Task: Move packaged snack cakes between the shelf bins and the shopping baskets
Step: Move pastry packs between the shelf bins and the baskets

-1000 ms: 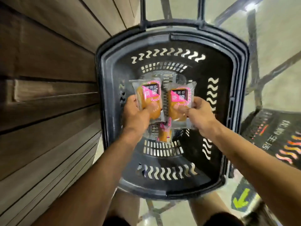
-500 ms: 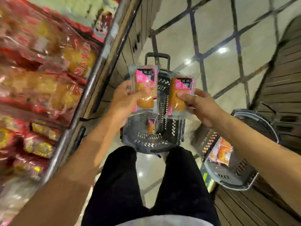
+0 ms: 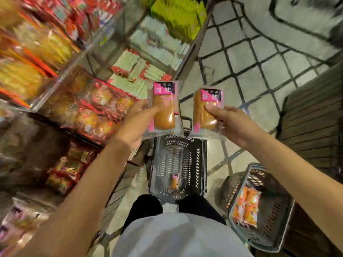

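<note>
Fingers [image 3: 213, 109] and thumbs pinch two snack cakes [image 3: 164, 106] above the basket [image 3: 201, 164].

Head-worn view, downward over hands [image 3: 185, 125]

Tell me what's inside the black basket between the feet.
One pink-labelled snack cake lies on the floor of the black basket. The two held cakes cover its far rim; the legs cover the near end.

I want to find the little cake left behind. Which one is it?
Look at the black basket on the floor, just ahead of the person's legs. One small snack cake with a pink label lies alone on its bottom, while the other two pink-labelled cakes are held up, one per hand.
</note>
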